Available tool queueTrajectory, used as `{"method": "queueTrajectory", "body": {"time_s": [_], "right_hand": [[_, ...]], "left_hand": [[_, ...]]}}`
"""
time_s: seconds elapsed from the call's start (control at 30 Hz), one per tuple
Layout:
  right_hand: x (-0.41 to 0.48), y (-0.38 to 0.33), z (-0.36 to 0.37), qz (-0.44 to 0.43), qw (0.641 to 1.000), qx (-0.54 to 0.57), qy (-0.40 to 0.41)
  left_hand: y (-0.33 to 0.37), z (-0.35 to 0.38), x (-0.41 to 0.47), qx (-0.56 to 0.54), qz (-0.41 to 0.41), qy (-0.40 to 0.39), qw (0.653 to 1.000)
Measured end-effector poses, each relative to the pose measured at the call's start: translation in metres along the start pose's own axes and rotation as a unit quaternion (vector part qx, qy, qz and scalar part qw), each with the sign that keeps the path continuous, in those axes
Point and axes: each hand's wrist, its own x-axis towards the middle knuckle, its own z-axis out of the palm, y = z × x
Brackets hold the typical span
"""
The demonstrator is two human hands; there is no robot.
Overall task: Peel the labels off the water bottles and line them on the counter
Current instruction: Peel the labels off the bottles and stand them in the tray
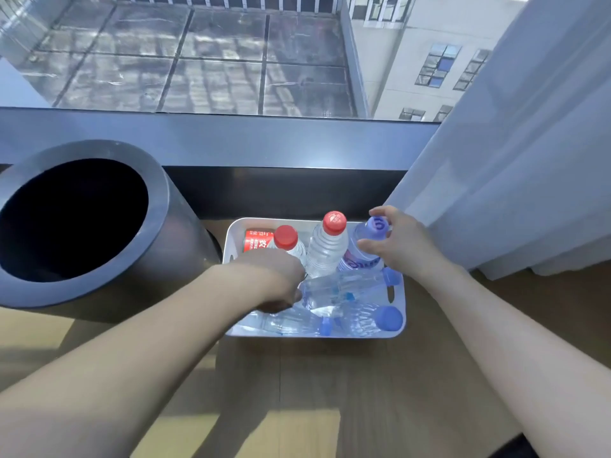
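Observation:
A white plastic bin (398,320) on the wooden floor holds several water bottles. Two red-capped bottles (325,249) stand upright at its back, one showing a red label (258,243). Several blue-capped bottles (350,289) lie on their sides at the front. My right hand (393,242) curls its fingers and thumb round the top of an upright blue-capped bottle (363,246) with a purple label at the bin's back right. My left hand (274,279) reaches down into the bin's left side, its fingers hidden among the lying bottles.
A large dark round waste bin (158,233) with an open mouth stands left of the white bin. A dark window ledge (264,140) runs behind. A white curtain (512,160) hangs at the right, close to my right hand. Wooden floor (330,391) lies in front.

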Motion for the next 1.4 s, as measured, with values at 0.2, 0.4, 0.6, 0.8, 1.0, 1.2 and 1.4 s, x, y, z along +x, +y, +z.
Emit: {"method": "queueTrajectory", "body": {"time_s": [0.2,0.4,0.6,0.8,1.0,1.2,1.4], "right_hand": [[-0.001,-0.006,-0.003,-0.053,0.991,-0.099,0.065],[-0.043,-0.037,-0.08,-0.242,0.963,-0.065,0.095],[-0.075,-0.053,-0.135,-0.322,0.919,0.222,0.044],[-0.069,-0.074,-0.11,-0.264,0.852,0.452,0.031],[-0.067,-0.111,-0.051,-0.091,0.866,0.491,-0.001],[-0.058,-0.116,-0.04,-0.073,0.802,0.593,0.007],[-0.044,-0.113,-0.046,-0.076,0.776,0.623,-0.071]], "left_hand": [[0.01,-0.013,-0.036,0.003,0.04,0.034,0.999],[0.004,-0.042,-0.053,-0.115,0.033,0.191,0.974],[0.013,-0.062,-0.054,-0.421,0.094,0.247,0.868],[0.007,-0.055,-0.067,-0.58,0.17,0.188,0.774],[0.011,-0.048,-0.07,-0.602,0.063,0.362,0.709],[0.005,-0.048,-0.071,-0.595,0.104,0.395,0.693],[-0.004,-0.057,-0.075,-0.642,0.101,0.441,0.619]]}}
